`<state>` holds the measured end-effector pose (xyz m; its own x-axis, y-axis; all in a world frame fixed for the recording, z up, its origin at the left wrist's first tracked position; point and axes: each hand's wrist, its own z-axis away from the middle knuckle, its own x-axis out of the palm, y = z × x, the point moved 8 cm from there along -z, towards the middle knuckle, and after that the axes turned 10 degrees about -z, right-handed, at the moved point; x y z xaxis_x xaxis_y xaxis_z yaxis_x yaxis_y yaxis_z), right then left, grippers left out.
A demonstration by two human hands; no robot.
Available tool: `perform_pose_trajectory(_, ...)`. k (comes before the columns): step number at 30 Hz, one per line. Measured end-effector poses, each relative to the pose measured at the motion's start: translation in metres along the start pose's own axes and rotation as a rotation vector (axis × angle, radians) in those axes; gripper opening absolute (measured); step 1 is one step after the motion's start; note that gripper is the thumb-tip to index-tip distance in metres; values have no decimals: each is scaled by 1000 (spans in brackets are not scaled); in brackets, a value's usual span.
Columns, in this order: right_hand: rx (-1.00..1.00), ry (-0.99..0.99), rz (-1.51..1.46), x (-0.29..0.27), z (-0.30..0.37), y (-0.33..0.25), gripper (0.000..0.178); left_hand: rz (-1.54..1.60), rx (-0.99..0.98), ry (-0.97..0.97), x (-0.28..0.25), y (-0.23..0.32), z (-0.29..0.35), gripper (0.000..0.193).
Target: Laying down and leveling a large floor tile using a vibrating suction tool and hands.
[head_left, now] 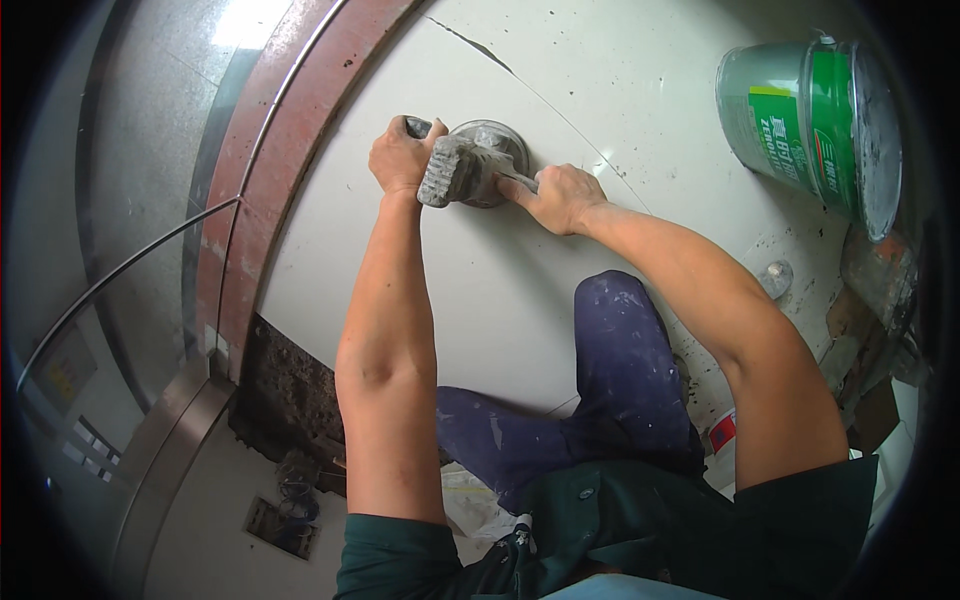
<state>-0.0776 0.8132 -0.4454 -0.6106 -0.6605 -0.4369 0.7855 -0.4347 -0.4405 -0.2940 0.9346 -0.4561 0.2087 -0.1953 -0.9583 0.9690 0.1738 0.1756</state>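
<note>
A grey, mortar-caked tile vibrator (452,172) stands on a large white floor tile (500,310), its round suction disc (512,142) against the tile face. My left hand (402,158) is closed round the dark grip on its left side. On the other side, my right hand (562,198) wraps round its right-hand handle. Both arms reach forward, and the tool's underside is hidden by its body.
A green and silver bucket (790,120) is at the far right. A red sill (265,150) and a metal rail (170,235) run along the left. Bare dark bedding (285,380) shows beside the tile. A wall or floor box opening (280,528) is at lower left.
</note>
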Motion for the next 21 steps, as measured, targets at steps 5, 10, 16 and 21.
perform_pose_trajectory(5,-11,23,-12,-5,-1,2,96,5,5,19,-3,6,-1,45)
perform_pose_trajectory(10,-23,36,-18,-4,2,-2,96,-2,-6,20,-6,4,2,43)
perform_pose_trajectory(16,-19,34,-22,-6,-1,0,98,-20,12,31,-5,5,-1,47)
perform_pose_trajectory(21,-36,36,-46,0,0,2,102,-30,19,56,-1,-1,1,50)
